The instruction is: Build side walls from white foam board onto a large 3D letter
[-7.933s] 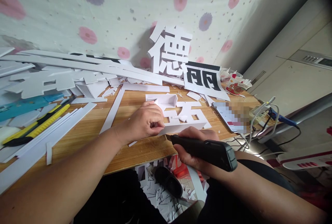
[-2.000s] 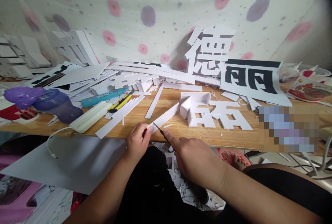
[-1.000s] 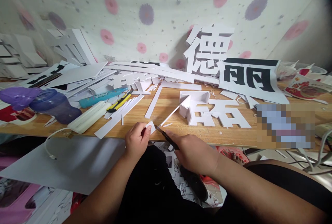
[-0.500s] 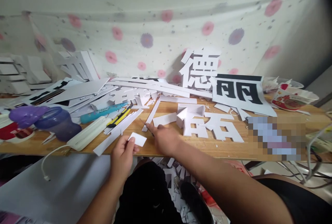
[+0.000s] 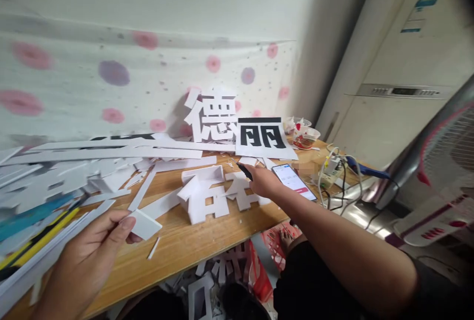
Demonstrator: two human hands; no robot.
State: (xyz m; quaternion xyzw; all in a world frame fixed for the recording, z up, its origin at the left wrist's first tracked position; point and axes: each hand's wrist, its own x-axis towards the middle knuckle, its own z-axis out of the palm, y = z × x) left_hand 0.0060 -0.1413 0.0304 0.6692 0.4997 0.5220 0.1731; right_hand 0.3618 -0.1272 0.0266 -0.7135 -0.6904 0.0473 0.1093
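Note:
My left hand (image 5: 98,246) pinches a small white foam board piece (image 5: 147,224) between thumb and fingers, above the table's front part. My right hand (image 5: 262,181) is closed around a slim black tool (image 5: 245,170) whose dark end points left; its kind is unclear. That hand is over a flat white cut-out character (image 5: 237,189) and partly hides it. To the left of it stands a white character with raised side walls (image 5: 209,201). A white strip (image 5: 163,205) and a thin white sliver (image 5: 153,248) lie near my left hand.
A yellow-black cutter (image 5: 44,236) and many board scraps cover the left side. A white 3D character (image 5: 213,115) and a printed sheet (image 5: 262,137) are at the back. On the right are a phone (image 5: 294,181), cables with a power strip (image 5: 329,174), and a fan (image 5: 448,162).
The view has turned right, bringing the phone and fan into sight. My right hand has moved from beside a white strip to the flat character, with the black tool showing. My left hand keeps the piece.

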